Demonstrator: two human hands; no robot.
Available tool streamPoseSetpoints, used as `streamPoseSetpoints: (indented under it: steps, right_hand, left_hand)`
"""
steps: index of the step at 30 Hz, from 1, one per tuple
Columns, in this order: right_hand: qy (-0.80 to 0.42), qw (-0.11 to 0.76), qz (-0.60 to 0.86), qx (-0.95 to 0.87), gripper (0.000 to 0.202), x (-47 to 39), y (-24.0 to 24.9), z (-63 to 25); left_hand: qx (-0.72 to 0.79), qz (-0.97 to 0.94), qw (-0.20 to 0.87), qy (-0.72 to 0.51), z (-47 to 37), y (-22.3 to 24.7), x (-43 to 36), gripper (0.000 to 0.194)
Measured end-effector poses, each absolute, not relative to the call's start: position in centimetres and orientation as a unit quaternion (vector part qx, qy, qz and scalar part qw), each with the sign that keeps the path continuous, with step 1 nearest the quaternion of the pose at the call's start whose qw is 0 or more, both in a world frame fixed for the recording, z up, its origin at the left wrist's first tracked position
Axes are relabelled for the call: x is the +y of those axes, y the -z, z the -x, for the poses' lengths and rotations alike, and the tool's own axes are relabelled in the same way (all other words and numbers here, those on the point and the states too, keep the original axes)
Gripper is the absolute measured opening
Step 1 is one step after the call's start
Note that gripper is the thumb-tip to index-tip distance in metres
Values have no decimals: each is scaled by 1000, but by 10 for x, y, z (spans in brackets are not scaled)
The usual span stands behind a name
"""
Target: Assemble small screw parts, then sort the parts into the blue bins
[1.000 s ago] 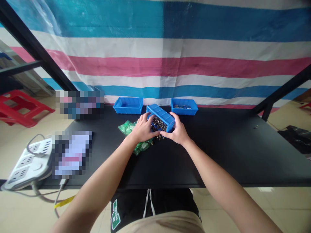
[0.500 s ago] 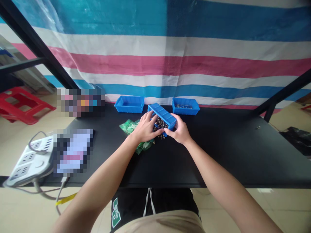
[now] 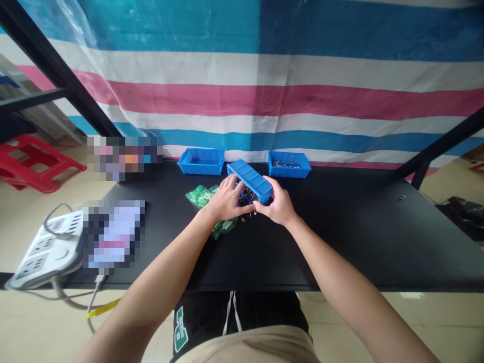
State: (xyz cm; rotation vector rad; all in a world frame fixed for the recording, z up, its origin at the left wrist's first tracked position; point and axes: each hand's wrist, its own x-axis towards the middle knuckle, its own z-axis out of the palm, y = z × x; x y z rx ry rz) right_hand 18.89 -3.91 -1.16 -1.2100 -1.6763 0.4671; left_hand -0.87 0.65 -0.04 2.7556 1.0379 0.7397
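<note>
A blue plastic bin [image 3: 252, 177] is tipped on its side at the middle of the table, its ribbed outer face up and its opening toward me. Small metal screws [image 3: 247, 194] lie heaped at the opening, a few of them loose on the table below. My left hand [image 3: 226, 199] curls at the bin's left end, fingers partly over the screws and thumb pointing right. Around the right end, my right hand [image 3: 278, 201] grips with the thumb in front. Partly under my left hand lies a green-and-clear plastic bag [image 3: 200, 195].
Behind stand an empty-looking blue bin [image 3: 201, 162] and another blue bin [image 3: 289, 165] with small metal parts. A white power strip [image 3: 49, 249] and a blurred-out flat item [image 3: 115, 234] are on the left. A small metal piece [image 3: 402, 198] lies far right on the black table [image 3: 340, 222].
The tipped bin has shifted slightly left and turned down a little more over the screws, my right hand moving with it. My left hand stays nearly in place.
</note>
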Motion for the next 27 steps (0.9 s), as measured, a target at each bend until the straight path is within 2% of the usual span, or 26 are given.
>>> streamPoseSetpoints:
  steps: [27]
  right_hand:
    - [-167,462,498,-715,75,-45,4,-186]
  left_hand:
    - [332,-915,84,-214,8,3,9,79]
